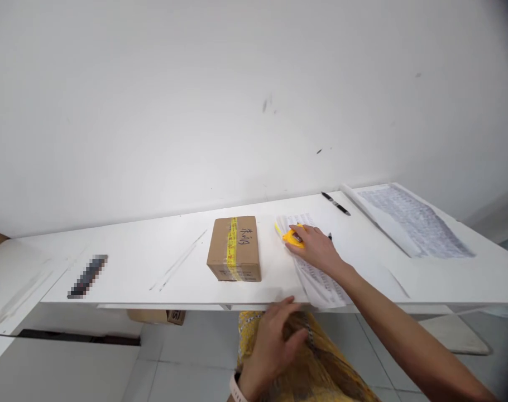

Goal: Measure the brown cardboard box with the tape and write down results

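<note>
My right hand is closed around a yellow tape measure, over the printed papers on the white desk. Left of it a small cardboard box sits on the desktop, sealed with yellow printed tape and marked with handwriting. My left hand, with a pale band at the wrist, hovers at the desk's front edge. Its fingers are apart and nothing is in them. Beneath that hand there is yellow patterned cloth.
A black pen lies near the wall. At the right is a sheaf of written sheets. A blurred-out dark object rests on the left. Below the desk, another carton is partly visible.
</note>
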{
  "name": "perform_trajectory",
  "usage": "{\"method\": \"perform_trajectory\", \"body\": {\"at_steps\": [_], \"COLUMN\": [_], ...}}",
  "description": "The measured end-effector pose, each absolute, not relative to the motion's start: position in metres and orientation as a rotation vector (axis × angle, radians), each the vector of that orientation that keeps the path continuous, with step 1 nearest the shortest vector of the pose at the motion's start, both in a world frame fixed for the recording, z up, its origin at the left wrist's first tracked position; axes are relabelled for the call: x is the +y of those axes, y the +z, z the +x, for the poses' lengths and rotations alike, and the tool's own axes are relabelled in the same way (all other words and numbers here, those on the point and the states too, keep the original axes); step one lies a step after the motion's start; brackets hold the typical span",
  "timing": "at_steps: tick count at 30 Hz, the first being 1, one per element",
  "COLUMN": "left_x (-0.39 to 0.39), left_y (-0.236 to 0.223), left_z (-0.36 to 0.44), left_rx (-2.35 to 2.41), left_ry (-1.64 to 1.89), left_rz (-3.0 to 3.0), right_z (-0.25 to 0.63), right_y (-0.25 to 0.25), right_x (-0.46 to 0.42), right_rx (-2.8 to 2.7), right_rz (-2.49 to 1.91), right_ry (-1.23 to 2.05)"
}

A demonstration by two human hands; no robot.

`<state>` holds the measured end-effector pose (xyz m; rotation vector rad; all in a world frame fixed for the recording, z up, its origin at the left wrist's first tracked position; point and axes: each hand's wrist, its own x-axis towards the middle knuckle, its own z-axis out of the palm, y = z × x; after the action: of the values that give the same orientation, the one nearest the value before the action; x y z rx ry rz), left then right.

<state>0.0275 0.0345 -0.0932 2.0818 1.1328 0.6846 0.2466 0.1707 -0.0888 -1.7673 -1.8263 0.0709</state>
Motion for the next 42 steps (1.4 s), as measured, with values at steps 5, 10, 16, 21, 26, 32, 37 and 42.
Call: {"method": "perform_trajectory", "body": {"at_steps": [5,10,16,21,26,32,37,42], "left_x": [0.039,0.045,0.034,0.023,0.014,0.008,0.018,0.029], "left_y": [-0.076,-0.065,-0.055,-0.046,-0.049,-0.038,-0.027,-0.019], "left_z": [0.014,0.022,-0.004,-0.020,-0.031,-0.046,-0.057,-0.067], "left_rx": [1.310,1.145,0.948,0.730,0.779,0.897,0.707,0.591], "left_ry": [1.172,1.459,1.465,1.403,1.343,1.078,0.920,0.865], "left_rz": [1.939,2.002,1.115,0.808,0.876,1.240,1.160,0.974], "right_z": [0.200,0.155,0.165,0.158,0.143,0.133,0.142,0.149], "right_y": [-0.047,-0.026,-0.016,-0.010,-0.008,0.002,0.021,0.022], "right_x": [0.089,0.045,0.048,0.057,0.058,0.066,0.129,0.229], "right_rx": [-1.836,-1.823,-1.620,-1.389,-1.240,-1.503,-1.527,-1.383], "right_rz": [-1.403,-1.355,-1.219,-1.036,-1.020,-1.004,-1.027,-1.218], "right_ry": [0.161,0.364,0.982,1.456,1.623,1.555,1.272,1.024]}}
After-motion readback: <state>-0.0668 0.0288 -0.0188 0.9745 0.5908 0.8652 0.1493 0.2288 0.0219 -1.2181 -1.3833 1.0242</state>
